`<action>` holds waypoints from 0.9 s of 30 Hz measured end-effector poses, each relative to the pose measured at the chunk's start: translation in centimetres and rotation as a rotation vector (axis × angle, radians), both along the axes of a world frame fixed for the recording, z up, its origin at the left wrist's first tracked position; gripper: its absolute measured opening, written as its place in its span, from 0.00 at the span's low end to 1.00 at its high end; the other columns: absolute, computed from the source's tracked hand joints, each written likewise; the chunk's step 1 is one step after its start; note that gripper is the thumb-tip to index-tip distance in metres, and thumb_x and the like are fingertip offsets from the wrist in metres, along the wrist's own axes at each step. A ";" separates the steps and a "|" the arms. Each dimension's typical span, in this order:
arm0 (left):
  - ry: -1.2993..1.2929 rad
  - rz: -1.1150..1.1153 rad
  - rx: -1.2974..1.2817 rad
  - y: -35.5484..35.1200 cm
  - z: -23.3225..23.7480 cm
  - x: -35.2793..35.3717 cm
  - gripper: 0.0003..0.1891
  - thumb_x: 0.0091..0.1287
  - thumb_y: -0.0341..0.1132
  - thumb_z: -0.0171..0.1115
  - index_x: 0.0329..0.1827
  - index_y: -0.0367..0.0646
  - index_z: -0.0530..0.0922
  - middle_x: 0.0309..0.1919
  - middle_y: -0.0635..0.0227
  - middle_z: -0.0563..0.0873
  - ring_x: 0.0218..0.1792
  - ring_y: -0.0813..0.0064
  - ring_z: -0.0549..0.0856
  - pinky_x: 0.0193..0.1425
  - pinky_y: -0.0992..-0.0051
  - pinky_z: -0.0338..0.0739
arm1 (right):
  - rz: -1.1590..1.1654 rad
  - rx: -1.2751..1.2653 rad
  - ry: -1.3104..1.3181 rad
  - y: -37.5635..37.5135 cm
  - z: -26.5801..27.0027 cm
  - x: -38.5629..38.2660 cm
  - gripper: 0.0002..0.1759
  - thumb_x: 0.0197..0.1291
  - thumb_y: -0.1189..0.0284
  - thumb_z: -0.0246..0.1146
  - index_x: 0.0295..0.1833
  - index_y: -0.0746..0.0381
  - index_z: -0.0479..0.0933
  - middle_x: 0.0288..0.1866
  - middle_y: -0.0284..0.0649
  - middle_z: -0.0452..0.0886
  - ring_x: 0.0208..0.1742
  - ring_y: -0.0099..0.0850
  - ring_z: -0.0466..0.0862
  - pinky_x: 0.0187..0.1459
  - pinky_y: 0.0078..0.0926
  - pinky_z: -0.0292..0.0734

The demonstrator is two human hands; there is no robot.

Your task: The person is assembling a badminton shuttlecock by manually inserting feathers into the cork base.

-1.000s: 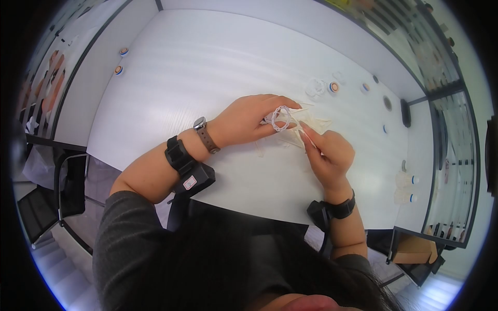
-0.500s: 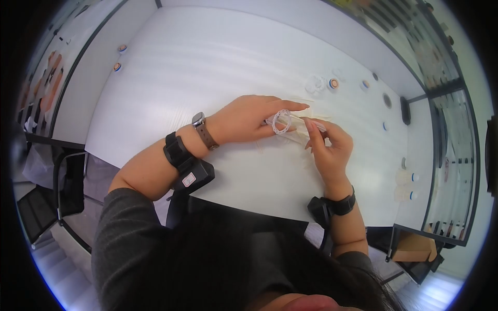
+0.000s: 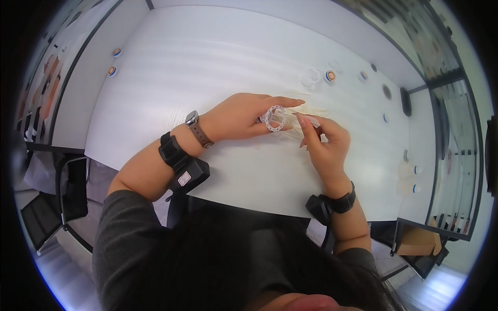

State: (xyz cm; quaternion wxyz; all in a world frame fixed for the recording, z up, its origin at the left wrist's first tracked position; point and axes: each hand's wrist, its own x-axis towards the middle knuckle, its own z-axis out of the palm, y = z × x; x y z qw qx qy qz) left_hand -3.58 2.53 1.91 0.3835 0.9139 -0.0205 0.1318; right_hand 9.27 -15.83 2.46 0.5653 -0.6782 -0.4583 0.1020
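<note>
My left hand (image 3: pixel 244 115) holds a white ring with small holes around its rim (image 3: pixel 275 118). Its index finger reaches out past the ring, and the grip itself is partly hidden. Close by on the right, my right hand (image 3: pixel 327 142) pinches a thin pale strip (image 3: pixel 313 121) between thumb and fingers. Thin straw-coloured strands (image 3: pixel 309 110) lie on the white table (image 3: pixel 171 78) behind and beneath both hands. Whether the strip passes through the ring is too small to tell.
A tape-like roll with an orange centre (image 3: pixel 330 76) stands beside clear rings (image 3: pixel 312 78) beyond my hands. Two similar rolls (image 3: pixel 112 71) sit at the left edge. Blue-capped clear containers (image 3: pixel 407 186) are at the right. Panels border the table.
The ring in my left hand has shifted slightly left and turned to show its opening more fully. My right hand has moved slightly left with the strip.
</note>
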 end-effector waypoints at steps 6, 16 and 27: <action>0.035 0.004 -0.036 -0.3 0.7 0.1 0.31 0.69 0.41 0.65 0.76 0.59 0.70 0.31 0.62 0.86 0.29 0.62 0.82 0.40 0.70 0.78 | -0.005 -0.029 0.035 -0.1 -0.1 0.0 0.05 0.63 0.76 0.70 0.43 0.66 0.87 0.25 0.33 0.83 0.20 0.15 0.77 0.22 0.15 0.61; 0.016 0.017 -0.040 -0.1 0.6 0.1 0.32 0.69 0.42 0.64 0.77 0.58 0.68 0.34 0.59 0.87 0.29 0.61 0.82 0.39 0.70 0.78 | 0.048 -0.051 0.017 -0.2 0.3 0.2 0.10 0.70 0.74 0.63 0.51 0.66 0.86 0.28 0.35 0.84 0.23 0.15 0.76 0.24 0.15 0.63; -0.035 -0.006 -0.040 -0.1 -0.1 0.3 0.35 0.67 0.41 0.65 0.79 0.59 0.65 0.23 0.65 0.82 0.23 0.65 0.78 0.33 0.72 0.73 | 0.017 -0.012 -0.013 0.3 -0.1 -0.5 0.07 0.69 0.75 0.64 0.47 0.65 0.86 0.23 0.31 0.81 0.22 0.15 0.69 0.25 0.17 0.61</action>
